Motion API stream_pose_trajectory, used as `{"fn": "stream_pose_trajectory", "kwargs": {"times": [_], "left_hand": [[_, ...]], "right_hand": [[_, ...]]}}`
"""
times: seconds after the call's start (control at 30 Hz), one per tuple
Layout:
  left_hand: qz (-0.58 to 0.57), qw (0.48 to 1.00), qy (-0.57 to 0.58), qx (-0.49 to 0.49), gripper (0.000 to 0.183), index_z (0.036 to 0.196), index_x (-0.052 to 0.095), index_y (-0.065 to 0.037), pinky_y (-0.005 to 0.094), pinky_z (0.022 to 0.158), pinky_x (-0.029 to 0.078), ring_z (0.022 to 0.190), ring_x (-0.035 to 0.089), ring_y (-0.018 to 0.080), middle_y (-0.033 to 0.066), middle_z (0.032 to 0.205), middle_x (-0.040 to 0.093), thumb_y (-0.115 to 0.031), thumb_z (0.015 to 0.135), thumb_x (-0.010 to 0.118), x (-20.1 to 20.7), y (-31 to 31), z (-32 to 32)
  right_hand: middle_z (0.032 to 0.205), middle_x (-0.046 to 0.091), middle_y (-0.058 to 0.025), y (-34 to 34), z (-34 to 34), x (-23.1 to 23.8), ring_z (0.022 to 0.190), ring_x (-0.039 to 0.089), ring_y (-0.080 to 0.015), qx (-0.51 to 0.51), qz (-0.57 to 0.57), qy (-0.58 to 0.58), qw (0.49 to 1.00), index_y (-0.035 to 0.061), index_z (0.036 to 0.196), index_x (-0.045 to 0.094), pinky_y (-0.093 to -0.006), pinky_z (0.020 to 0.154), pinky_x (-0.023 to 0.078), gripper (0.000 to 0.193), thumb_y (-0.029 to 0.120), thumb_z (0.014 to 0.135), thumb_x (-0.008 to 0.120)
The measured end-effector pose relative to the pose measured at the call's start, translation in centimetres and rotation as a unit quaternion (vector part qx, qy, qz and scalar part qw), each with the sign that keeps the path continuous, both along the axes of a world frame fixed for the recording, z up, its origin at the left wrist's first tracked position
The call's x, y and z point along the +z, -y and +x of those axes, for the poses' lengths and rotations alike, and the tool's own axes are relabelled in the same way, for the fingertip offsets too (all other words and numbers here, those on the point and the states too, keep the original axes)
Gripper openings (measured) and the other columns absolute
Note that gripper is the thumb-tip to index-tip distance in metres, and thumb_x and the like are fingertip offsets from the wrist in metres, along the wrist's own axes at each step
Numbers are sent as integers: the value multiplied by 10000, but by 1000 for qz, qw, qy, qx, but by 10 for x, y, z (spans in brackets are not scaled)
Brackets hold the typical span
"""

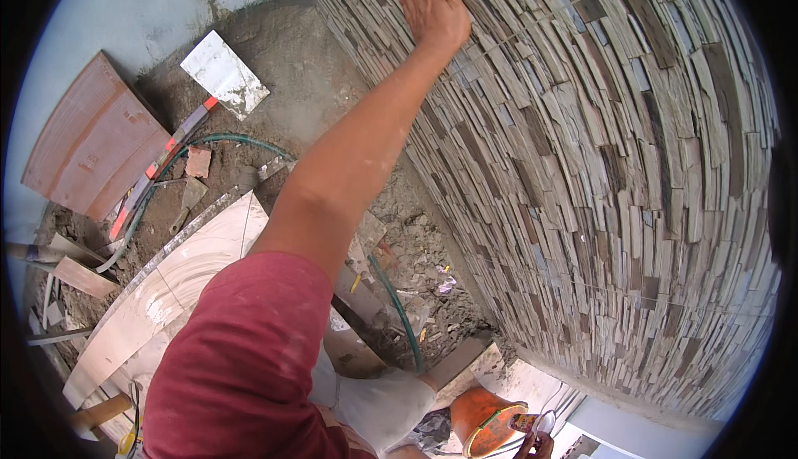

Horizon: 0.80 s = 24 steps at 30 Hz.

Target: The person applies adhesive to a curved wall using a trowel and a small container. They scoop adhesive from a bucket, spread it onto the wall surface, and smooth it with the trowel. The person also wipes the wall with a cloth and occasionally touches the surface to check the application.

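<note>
My left arm, in a dark red sleeve, stretches up across the view. At its end my left hand (434,12) lies flat against a wall clad in thin stacked-stone strips (573,160), palm to the stone and fingers extended. It holds nothing. At the bottom edge the fingers of my right hand (539,446) are closed round a small brown-and-yellow cup (524,422) with a round pale lid or rim (544,421). The rest of that hand is cut off by the frame. Just left of the cup stands an orange bucket (485,424).
A red-and-grey spirit level (162,164) leans by a reddish-brown tile (98,141). A white tile piece (224,72) lies on rough mortar. Large cream tiles (193,272) stand beside my arm. A green hose (399,309) crosses rubble, and a trowel (189,201) lies nearby.
</note>
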<state>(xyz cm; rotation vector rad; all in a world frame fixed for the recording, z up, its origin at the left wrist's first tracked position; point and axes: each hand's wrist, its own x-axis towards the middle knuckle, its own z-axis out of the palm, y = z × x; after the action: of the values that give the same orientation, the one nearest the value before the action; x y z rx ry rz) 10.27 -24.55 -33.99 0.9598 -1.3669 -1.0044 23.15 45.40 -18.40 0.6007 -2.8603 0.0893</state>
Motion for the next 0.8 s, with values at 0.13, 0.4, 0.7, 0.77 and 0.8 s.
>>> {"fn": "stream_pose_trajectory", "kwargs": {"times": [0.13, 0.4, 0.7, 0.77, 0.8], "left_hand": [[-222, 958, 111, -141, 806, 1510, -63, 48, 459, 1211, -3, 1485, -71, 361, 247, 1590, -84, -558, 1009, 112, -21, -151, -12], [-108, 977, 122, -134, 823, 1523, 36, 43, 464, 1211, 2, 1490, -29, 358, 258, 1590, 12, -583, 1001, 149, 23, -106, 18], [14, 981, 101, -163, 849, 1517, 30, 59, 482, 1206, 12, 1488, -37, 367, 251, 1594, -21, -595, 998, 185, 42, -138, 16], [-5, 975, 136, -179, 856, 1518, 34, 58, 477, 1207, 23, 1489, -43, 359, 237, 1599, -14, -603, 995, 182, 35, -147, 12], [-5, 975, 138, -176, 856, 1518, 40, 58, 479, 1207, 26, 1489, -42, 360, 236, 1599, -8, -604, 994, 178, 35, -138, 13]], "right_hand": [[816, 649, -133, 31, -17, -14, 731, 603, -273, 73, 12, 5, 997, -28, 953, 666, -371, 648, 488, 220, 173, 882, 720], [841, 651, -122, 44, -7, 9, 776, 611, -240, 78, -9, -8, 997, -23, 949, 672, -346, 700, 499, 167, 122, 879, 716], [898, 690, -131, 68, 20, 23, 813, 648, -277, 47, 16, -43, 998, 1, 992, 686, -376, 751, 527, 239, 220, 896, 701], [897, 691, -125, 70, 25, 28, 819, 651, -270, 27, 22, -37, 999, 5, 993, 688, -370, 756, 529, 229, 212, 896, 701], [905, 694, -127, 68, 26, 29, 831, 655, -264, 26, 9, -30, 999, 0, 995, 688, -367, 759, 530, 230, 207, 896, 701]]}}
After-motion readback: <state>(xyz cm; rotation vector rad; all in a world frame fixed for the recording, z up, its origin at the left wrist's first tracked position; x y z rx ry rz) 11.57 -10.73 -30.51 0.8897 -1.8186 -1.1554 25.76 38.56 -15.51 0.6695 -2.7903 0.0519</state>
